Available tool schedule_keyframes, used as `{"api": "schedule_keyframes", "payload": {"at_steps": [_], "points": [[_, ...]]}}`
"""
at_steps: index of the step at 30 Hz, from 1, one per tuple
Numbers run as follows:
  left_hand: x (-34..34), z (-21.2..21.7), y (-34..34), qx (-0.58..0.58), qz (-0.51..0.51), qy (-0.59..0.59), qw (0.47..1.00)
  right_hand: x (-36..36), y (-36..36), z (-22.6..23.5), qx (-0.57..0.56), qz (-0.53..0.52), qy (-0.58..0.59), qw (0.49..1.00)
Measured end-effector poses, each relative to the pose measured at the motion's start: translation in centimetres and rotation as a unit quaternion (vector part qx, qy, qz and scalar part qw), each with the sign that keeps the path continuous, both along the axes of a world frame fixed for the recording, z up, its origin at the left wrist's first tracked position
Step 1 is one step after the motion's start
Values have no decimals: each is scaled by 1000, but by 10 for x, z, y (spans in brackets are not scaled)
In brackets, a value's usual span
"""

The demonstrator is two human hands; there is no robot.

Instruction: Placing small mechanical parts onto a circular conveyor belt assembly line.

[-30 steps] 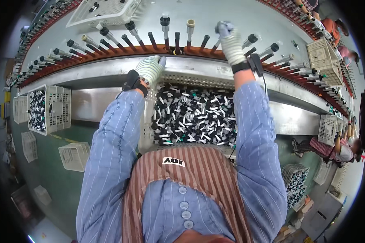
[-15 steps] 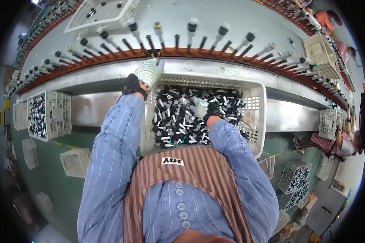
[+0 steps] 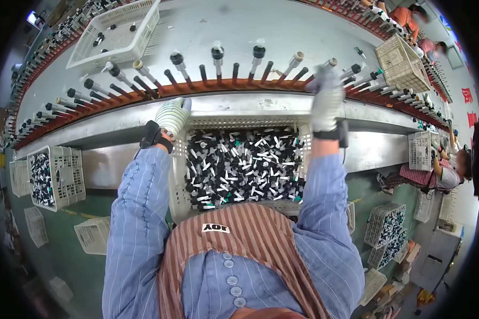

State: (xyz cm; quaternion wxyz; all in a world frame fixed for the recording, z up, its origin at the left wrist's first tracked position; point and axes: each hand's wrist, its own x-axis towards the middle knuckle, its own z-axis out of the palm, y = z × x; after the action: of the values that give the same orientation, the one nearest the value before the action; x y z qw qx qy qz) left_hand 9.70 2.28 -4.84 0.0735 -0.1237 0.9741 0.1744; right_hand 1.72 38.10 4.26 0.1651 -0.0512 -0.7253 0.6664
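Plastic parts (image 3: 245, 167), mostly black and white with some green, lie heaped in a white crate (image 3: 179, 183) just below the bench's (image 3: 314, 40) near edge. Over that metal edge I see the left hand (image 3: 173, 114), gloved, its fingers bent; whether they pinch anything I can't tell. Farther right, the gloved right hand (image 3: 327, 95) is blurred beside the row of rods (image 3: 236, 73), its grip unreadable. Toward the bench's far left corner sits a white tray (image 3: 120, 43) with a few black pieces.

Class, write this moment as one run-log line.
left hand: at metal ledge | right hand: near pegs, blurred, grip unclear | white crate: holds black-and-white parts
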Motion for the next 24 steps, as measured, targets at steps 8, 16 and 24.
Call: {"api": "schedule_keyframes", "payload": {"at_steps": [8, 16, 24], "points": [[-2, -3, 5, -4, 4, 2, 1000, -92, 25, -7, 84, -58, 16, 995], [-13, -1, 7, -8, 11, 9, 1000, -125, 8, -36, 244, 129, -59, 959], [-5, -6, -3, 2, 19, -8, 1000, 1, -44, -60, 339, -5, 228, 913]]}}
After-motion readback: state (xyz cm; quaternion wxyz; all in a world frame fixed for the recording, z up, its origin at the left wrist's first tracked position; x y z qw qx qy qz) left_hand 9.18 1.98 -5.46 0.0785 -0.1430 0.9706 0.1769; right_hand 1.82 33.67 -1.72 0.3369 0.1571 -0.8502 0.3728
